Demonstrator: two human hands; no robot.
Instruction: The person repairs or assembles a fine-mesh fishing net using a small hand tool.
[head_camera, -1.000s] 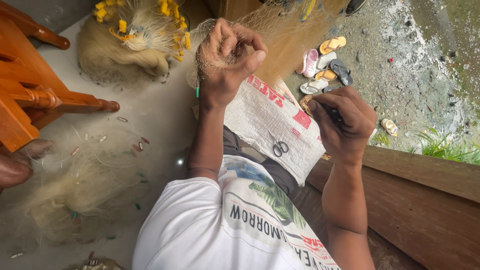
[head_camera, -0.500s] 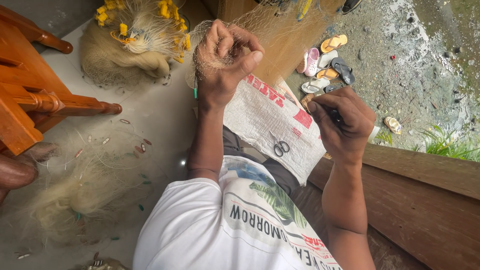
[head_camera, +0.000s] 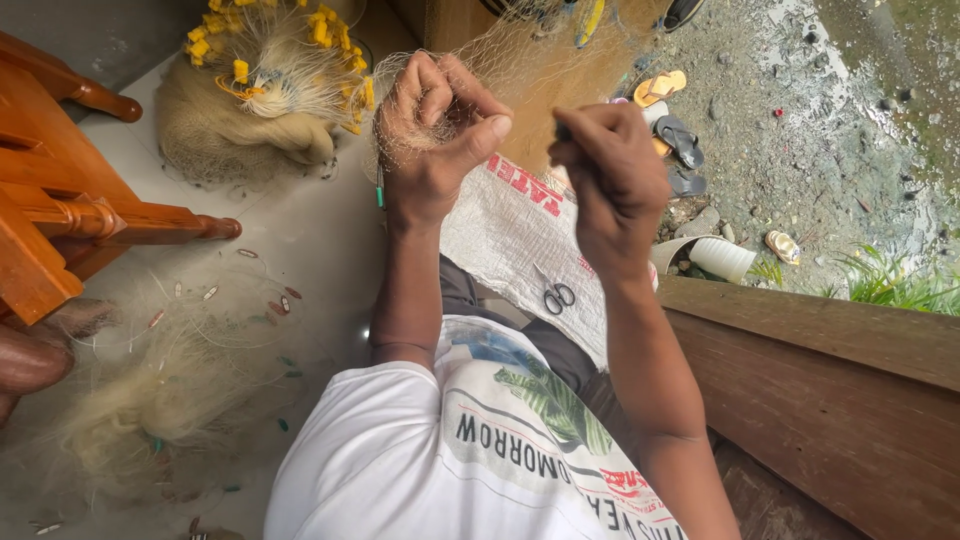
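My left hand is raised and closed around a bunched piece of fine pale fishing net, with a thin green piece hanging below the fist. My right hand is up beside it, fingers pinched on a small dark tool right against the net. A white woven sack lies over my lap, and a pair of scissors rests on it, below both hands.
A heap of net with yellow floats lies at the top left, and a looser net pile is on the floor. An orange wooden chair stands left. A brown wooden plank, sandals and a white cup are right.
My right hand has risen from beside the lap to the net, close to my left hand. The left hand keeps its hold on the net.
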